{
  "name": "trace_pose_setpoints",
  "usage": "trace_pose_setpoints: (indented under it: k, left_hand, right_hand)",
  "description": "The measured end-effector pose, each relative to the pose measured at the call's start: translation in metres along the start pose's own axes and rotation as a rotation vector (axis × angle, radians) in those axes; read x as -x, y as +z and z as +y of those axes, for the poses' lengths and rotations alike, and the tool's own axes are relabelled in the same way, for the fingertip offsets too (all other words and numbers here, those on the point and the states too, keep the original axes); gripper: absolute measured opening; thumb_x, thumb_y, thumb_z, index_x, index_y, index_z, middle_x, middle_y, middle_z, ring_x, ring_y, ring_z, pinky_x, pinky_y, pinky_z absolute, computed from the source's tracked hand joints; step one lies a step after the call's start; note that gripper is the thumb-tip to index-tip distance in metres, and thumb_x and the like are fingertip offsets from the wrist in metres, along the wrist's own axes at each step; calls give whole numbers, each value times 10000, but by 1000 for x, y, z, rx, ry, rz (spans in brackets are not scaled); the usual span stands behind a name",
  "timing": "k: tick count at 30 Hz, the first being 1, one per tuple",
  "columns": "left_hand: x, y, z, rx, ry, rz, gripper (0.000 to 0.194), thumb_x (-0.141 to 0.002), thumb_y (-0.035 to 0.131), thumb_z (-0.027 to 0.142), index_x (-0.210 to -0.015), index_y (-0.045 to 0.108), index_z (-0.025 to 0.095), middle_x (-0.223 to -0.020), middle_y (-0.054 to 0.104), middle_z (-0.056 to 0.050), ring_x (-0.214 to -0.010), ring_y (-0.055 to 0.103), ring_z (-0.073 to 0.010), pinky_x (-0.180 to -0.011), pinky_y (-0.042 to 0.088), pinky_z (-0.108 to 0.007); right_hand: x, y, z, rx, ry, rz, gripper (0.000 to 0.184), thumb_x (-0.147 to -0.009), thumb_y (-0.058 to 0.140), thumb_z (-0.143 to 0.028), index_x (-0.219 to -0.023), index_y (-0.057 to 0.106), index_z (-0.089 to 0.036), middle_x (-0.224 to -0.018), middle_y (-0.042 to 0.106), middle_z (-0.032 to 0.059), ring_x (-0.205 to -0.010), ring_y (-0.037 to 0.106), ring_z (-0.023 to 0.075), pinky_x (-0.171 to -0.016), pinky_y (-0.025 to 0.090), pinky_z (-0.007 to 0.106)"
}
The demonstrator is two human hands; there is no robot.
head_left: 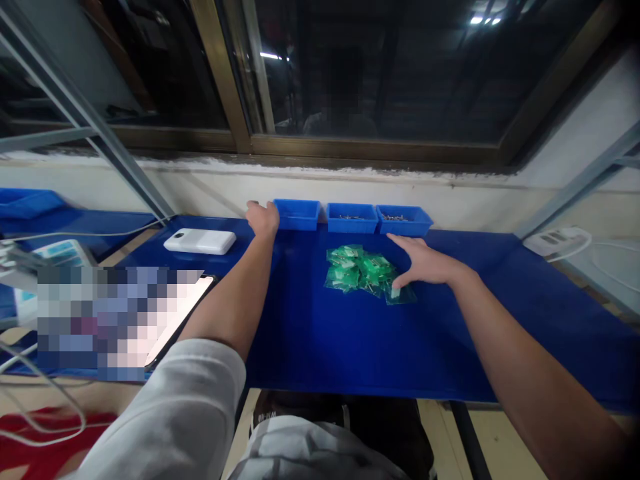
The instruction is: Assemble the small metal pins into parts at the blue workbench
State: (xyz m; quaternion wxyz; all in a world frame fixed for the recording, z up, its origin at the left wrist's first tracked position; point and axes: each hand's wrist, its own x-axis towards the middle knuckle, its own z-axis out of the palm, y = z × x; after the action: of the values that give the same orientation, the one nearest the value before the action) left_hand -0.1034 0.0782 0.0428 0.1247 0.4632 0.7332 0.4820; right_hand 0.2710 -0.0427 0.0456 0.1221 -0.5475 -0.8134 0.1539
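Note:
My left hand (263, 219) is at the back of the blue table, against the left end of a blue bin (299, 224). Its fingers are curled, and a small dark bit shows at their top; what they grip cannot be made out. My right hand (425, 259) is spread, thumb apart from the fingers, at the right side of a pile of green plastic packets (357, 270). The thumb touches or hovers over the rightmost packet (403, 295). Beyond the pile, a middle bin (352, 227) and a right bin (406, 229) hold small metal pieces.
A white oblong device (200, 241) lies left of my left arm, with a phone (185, 313) nearer me, partly blurred out. A white power strip (557, 241) with a cable sits at the right end. Grey metal posts (115, 153) and a window frame (375, 150) border the back.

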Motion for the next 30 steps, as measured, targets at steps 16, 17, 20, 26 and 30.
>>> trace_pose_setpoints:
  k: [16, 17, 20, 26, 30]
  left_hand:
    - [192, -263, -111, -380, 576, 201, 602, -560, 644, 455, -1053, 444, 736, -1255, 411, 392, -1254, 445, -307, -1078, 309, -506]
    - [193, -264, -121, -387, 563, 177, 629, -541, 650, 456, -1049, 425, 751, -1257, 367, 421, -1259, 437, -310, -1079, 314, -509]
    - [188, -257, -136, -404, 496, 133, 771, -478, 665, 406, -1075, 347, 776, -1271, 265, 467, -1277, 410, -319, -1098, 303, -497]
    - [177, -251, -137, -466, 463, 16, 736, -480, 611, 401, -1031, 323, 796, -1250, 168, 523, -1303, 360, -333, -1121, 226, -459]
    - [181, -251, -140, -442, 426, 112, 711, -498, 573, 463, -1060, 295, 798, -1236, 185, 526, -1290, 378, -336, -1095, 249, -501]
  right_hand:
    - [-43, 47, 60, -277, 116, 798, 422, -698, 628, -385, -1068, 614, -184, -1018, 666, 105, -1003, 591, 280, -881, 447, 467]
    - [-44, 47, 60, -261, 114, 800, 418, -700, 624, -382, -1069, 613, -187, -1016, 666, 102, -998, 591, 278, -883, 445, 466]
    - [-48, 47, 59, -211, 101, 796, 415, -698, 625, -373, -1071, 610, -193, -1013, 663, 94, -992, 587, 274, -900, 433, 463]
    - [-47, 47, 59, -177, 104, 784, 417, -701, 626, -371, -1081, 604, -200, -1005, 657, 88, -988, 579, 275, -913, 422, 475]
    - [-44, 47, 62, -204, 119, 775, 439, -705, 623, -378, -1103, 597, -194, -1011, 654, 99, -997, 570, 280, -915, 420, 486]
